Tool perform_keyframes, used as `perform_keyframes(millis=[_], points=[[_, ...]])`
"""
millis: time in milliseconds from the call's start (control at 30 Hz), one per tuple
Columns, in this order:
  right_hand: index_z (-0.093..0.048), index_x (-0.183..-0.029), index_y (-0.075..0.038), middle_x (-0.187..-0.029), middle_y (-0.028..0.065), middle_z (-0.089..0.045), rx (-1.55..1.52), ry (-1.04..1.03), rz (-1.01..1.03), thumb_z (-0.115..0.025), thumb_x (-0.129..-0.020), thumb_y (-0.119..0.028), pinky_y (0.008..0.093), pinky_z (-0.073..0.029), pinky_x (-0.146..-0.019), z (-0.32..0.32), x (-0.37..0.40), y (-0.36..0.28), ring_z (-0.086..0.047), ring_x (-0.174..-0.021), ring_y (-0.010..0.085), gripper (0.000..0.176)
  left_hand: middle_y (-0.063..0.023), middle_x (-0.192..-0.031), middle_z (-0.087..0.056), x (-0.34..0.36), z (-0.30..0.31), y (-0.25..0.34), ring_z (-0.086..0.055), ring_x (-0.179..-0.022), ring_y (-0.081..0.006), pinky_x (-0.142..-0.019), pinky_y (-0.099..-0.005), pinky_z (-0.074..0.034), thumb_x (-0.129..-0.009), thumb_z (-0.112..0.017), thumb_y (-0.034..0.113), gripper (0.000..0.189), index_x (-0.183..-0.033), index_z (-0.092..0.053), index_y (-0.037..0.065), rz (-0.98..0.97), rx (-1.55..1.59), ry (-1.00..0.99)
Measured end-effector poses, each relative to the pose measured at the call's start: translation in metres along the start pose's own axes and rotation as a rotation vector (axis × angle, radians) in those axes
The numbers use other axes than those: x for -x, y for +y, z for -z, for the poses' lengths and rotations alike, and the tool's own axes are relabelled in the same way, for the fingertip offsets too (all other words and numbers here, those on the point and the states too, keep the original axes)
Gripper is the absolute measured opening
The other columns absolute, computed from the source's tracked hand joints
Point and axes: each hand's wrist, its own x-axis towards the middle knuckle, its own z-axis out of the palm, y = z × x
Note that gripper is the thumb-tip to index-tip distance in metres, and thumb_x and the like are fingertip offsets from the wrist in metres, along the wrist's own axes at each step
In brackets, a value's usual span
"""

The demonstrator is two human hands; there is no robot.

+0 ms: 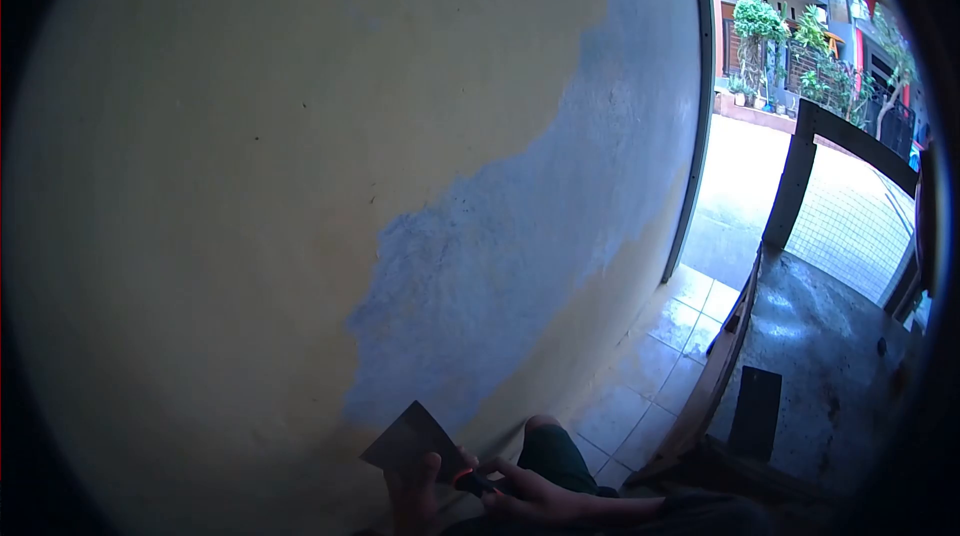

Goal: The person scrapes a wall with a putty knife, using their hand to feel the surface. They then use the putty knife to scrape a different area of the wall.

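Observation:
At the bottom of the view, my right hand (525,491) is wrapped round the dark handle of a scraper (472,480), which has a small red part. Just left of it, my left hand (415,491) holds a flat, dark square plate (412,439), its thumb on the near face. The plate is tilted, with one corner pointing up. Both hands are close together in front of the wall (230,236). A rough bluish patch (480,256) spreads over the cream wall surface above them.
My knee (545,426) shows beside the hands. A worn dark table (830,336) with a flat dark piece (757,411) on it stands at the right. Floor tiles (640,386) lead to a doorway, with plants (760,26) outside.

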Motion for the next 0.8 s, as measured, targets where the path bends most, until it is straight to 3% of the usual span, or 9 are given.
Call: perform_keyframes(millis=[100, 200, 300, 333, 433, 600, 700, 800], points=[[-0.032, -0.132, -0.005, -0.086, 0.0031, -0.051, 0.05, 0.129, -0.133, -0.046, -0.098, -0.025, 0.0212, -0.038, -0.064, -0.009, -0.006, -0.024, -0.046, -0.073, 0.005, 0.041, -0.0225, -0.093, -0.063, 0.001, -0.05, 0.08, -0.066, -0.079, -0.0288, -0.074, -0.0413, -0.052, -0.093, -0.05, 0.036, 0.047, -0.108, -0.051, -0.008, -0.023, 0.25, -0.219], [-0.033, -0.132, -0.006, -0.081, 0.0013, -0.048, -0.102, 0.161, -0.09, -0.044, -0.099, -0.024, 0.0206, -0.037, -0.062, -0.011, -0.014, -0.032, -0.045, -0.071, 0.0057, 0.04, -0.0172, -0.073, -0.063, -0.014, -0.062, 0.08, -0.064, -0.056, -0.0295, -0.063, -0.0419, -0.053, -0.094, -0.049, 0.033, 0.044, -0.101, -0.053, -0.01, 0.002, 0.411, -0.09], [-0.028, -0.136, -0.007, -0.081, 0.0005, -0.048, -0.167, 0.087, -0.094, -0.044, -0.099, -0.026, 0.0197, -0.035, -0.06, -0.008, -0.022, -0.042, -0.042, -0.068, 0.0037, 0.045, -0.0182, -0.078, -0.064, -0.02, -0.067, 0.1, -0.064, -0.059, -0.0279, -0.062, -0.0417, -0.053, -0.094, -0.05, 0.033, 0.044, -0.101, -0.053, -0.01, -0.008, 0.464, -0.019], [-0.032, -0.134, -0.006, -0.08, 0.0003, -0.049, -0.174, 0.119, -0.084, -0.044, -0.099, -0.027, 0.0192, -0.035, -0.059, -0.01, -0.026, -0.045, -0.043, -0.068, 0.0041, 0.042, -0.0183, -0.078, -0.064, -0.023, -0.066, 0.105, -0.064, -0.058, -0.0278, -0.061, -0.0418, -0.053, -0.094, -0.05, 0.033, 0.044, -0.101, -0.053, -0.01, -0.033, 0.457, -0.033], [-0.037, -0.128, -0.003, -0.076, 0.0006, -0.045, 0.075, 0.191, -0.062, -0.044, -0.097, -0.017, 0.0202, -0.032, -0.054, -0.018, -0.036, -0.073, -0.04, -0.062, 0.0061, 0.035, -0.0189, -0.081, -0.064, -0.03, -0.061, 0.115, -0.065, -0.06, -0.0272, -0.061, -0.0407, -0.054, -0.095, -0.049, 0.032, 0.045, -0.101, -0.054, -0.012, -0.089, 0.45, -0.05], [-0.039, -0.126, 0.0, -0.077, -0.0001, -0.046, -0.157, 0.129, -0.086, -0.043, -0.097, -0.019, 0.0202, -0.034, -0.057, -0.019, -0.041, -0.071, -0.042, -0.064, 0.0053, 0.035, -0.0202, -0.092, -0.065, -0.034, -0.059, 0.134, -0.067, -0.066, -0.0265, -0.063, -0.0373, -0.056, -0.096, -0.048, 0.031, 0.046, -0.11, -0.051, -0.012, -0.103, 0.544, -0.138], [-0.037, -0.13, -0.001, -0.081, -0.0015, -0.047, -0.102, 0.065, -0.035, -0.041, -0.1, -0.025, 0.0208, -0.037, -0.062, -0.017, -0.043, -0.062, -0.044, -0.07, 0.0037, 0.039, -0.0181, -0.073, -0.062, -0.035, -0.058, 0.129, -0.063, -0.056, -0.0285, -0.057, -0.0451, -0.056, -0.096, -0.044, 0.03, 0.045, -0.116, -0.043, -0.01, -0.076, 0.501, -0.193], [-0.037, -0.129, 0.001, -0.081, -0.0001, -0.048, -0.047, 0.037, -0.028, -0.041, -0.1, -0.026, 0.0222, -0.04, -0.065, -0.021, -0.041, -0.065, -0.046, -0.074, 0.0046, 0.04, -0.0165, -0.063, -0.059, -0.03, -0.06, 0.139, -0.06, -0.051, -0.0264, -0.052, -0.0423, -0.053, -0.097, -0.041, 0.032, 0.047, -0.117, -0.042, -0.011, -0.056, 0.484, -0.172]])
